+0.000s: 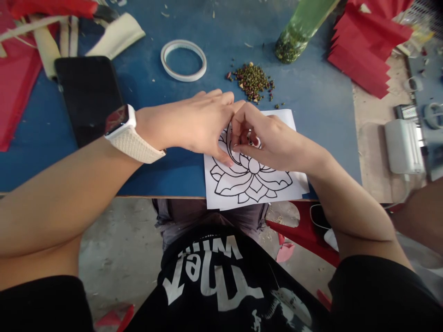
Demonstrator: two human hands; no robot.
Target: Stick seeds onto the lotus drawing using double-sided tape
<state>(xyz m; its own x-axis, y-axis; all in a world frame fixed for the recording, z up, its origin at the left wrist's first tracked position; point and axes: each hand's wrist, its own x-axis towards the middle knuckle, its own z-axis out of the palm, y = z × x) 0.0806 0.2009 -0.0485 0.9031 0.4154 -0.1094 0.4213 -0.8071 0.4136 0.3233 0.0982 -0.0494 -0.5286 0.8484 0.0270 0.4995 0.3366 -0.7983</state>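
The person's left hand [197, 121] and curled right hand [265, 140] cover the upper part of a white paper sheet with a black-outlined lotus [254, 182], which lies at the near edge of the blue worktop [321, 106] and juts past it. The left hand lies flat, thumb apart from its fingers and on the sheet; its fingertips are partly lost behind the right hand. The right thumb and forefinger nearly meet; whether they pinch anything cannot be told.

A white-strapped watch [134, 136] and the left wrist hide one end of a black rectangular phone [90, 94]. The frame cuts off a green see-through bottle [301, 32] at the far edge and toothed red paper [367, 50] at the far right corner.

Just beyond the sheet sits a loose pile of small green beans [252, 82]; left of it, a white tape roll [183, 78]. Bare worktop runs from the pile to the right edge, and along the near edge left of the sheet.
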